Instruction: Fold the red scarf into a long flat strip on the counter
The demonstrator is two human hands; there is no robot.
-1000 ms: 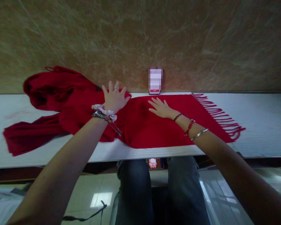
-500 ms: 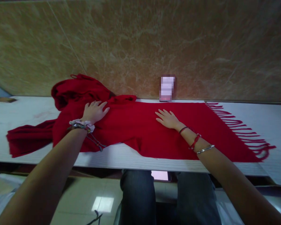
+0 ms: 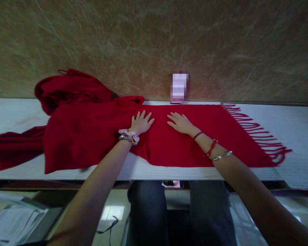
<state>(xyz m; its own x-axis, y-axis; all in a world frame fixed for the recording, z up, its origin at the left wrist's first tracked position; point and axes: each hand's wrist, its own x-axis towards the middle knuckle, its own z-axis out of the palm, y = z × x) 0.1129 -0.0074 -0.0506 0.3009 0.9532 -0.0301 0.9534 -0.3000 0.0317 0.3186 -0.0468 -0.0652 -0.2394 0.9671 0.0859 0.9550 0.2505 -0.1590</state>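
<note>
A red scarf [image 3: 179, 147] lies along the white table, with a fringe of tassels at its right end. Its left part is bunched up, with a crumpled heap towards the wall and a fold reaching the left picture edge. My left hand [image 3: 141, 123] rests flat on the middle of the cloth, fingers spread. To its right, my right hand [image 3: 181, 123] also lies palm down on the smooth stretch of the scarf, fingers apart. Neither hand grips the fabric.
A phone [image 3: 179, 88] with a blurred-out screen leans against the marbled wall [image 3: 143, 41] behind the table [image 3: 267, 119]. Another lit screen [image 3: 172, 184] shows below the front edge, between my knees. Papers [image 3: 12, 218] are stacked at the lower left. A dark cord [image 3: 109, 227] appears near the floor.
My left hand has moved right across the scarf, from the bunched part towards the middle. My right hand stays at about the same place on the cloth. The view has shifted slightly.
</note>
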